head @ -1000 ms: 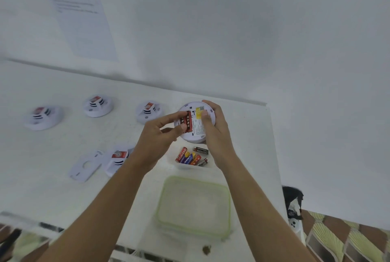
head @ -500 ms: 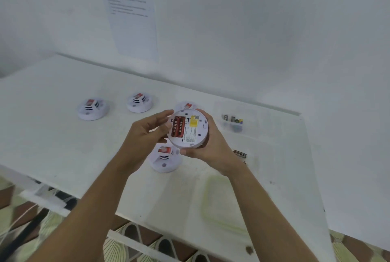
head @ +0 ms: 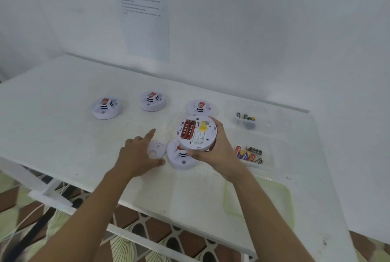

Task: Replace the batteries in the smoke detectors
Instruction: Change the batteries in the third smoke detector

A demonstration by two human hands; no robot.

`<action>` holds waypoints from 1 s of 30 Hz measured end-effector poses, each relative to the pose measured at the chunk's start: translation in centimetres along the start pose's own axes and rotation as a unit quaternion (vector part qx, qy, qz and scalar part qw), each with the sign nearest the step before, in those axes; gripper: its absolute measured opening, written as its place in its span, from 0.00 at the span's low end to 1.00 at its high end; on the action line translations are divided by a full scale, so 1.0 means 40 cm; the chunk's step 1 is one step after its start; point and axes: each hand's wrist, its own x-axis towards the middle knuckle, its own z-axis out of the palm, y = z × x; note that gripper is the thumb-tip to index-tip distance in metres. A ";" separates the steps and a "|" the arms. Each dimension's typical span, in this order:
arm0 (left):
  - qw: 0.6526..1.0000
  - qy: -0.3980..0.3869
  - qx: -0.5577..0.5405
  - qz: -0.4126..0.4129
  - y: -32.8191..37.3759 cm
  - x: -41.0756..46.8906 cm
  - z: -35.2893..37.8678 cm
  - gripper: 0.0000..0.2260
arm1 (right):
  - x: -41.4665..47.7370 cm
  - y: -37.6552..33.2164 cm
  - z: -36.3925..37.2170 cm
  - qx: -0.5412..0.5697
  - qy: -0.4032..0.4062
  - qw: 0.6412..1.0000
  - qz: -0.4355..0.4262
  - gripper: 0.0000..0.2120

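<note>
My right hand (head: 219,152) grips a white round smoke detector (head: 197,133) above the table, back side up, with two red batteries showing in its compartment. My left hand (head: 139,154) reaches down over a flat white mounting plate (head: 156,148) on the table, fingers spread and thumb by the plate's near edge. Another detector (head: 181,157) lies just under the held one. Three more detectors (head: 106,107) (head: 153,100) (head: 200,106) stand in a row farther back.
A clear tray (head: 247,121) at the right holds a few batteries. Nearer lies a second clear tray (head: 250,154) with several coloured batteries. A green-rimmed lid (head: 259,200) rests at the table's near right edge. A printed sheet (head: 145,14) hangs on the wall.
My left hand has let go of the held detector and dropped left to the mounting plate on the table. The right hand keeps the detector. The view has swung left.
</note>
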 end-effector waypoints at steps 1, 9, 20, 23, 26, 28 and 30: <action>1.000 0.003 0.001 0.007 -0.001 0.001 0.001 0.45 | -0.001 0.003 0.004 -0.006 0.003 1.000 0.003 0.43; 0.998 -0.025 -0.053 -0.011 -0.041 0.017 -0.029 0.37 | 0.003 -0.002 0.038 -0.031 0.000 1.000 0.008 0.43; 0.752 -0.031 -0.659 0.010 -0.009 -0.016 -0.162 0.16 | 0.026 0.016 0.075 -0.072 -0.013 0.997 0.007 0.43; 0.770 -0.018 -0.638 0.005 0.034 -0.017 -0.155 0.18 | 0.030 0.018 0.093 -0.088 -0.027 0.996 0.003 0.45; 0.872 0.079 -0.482 -0.011 0.065 -0.013 -0.117 0.22 | 0.032 0.016 0.110 -0.087 -0.032 0.996 -0.010 0.45; 0.917 0.157 -0.366 -0.022 0.074 -0.019 -0.096 0.19 | 0.033 0.010 0.115 -0.077 -0.028 0.997 -0.016 0.44; 0.924 0.203 -0.323 0.016 0.073 -0.025 -0.080 0.19 | 0.035 0.004 0.116 -0.070 -0.026 0.997 -0.014 0.43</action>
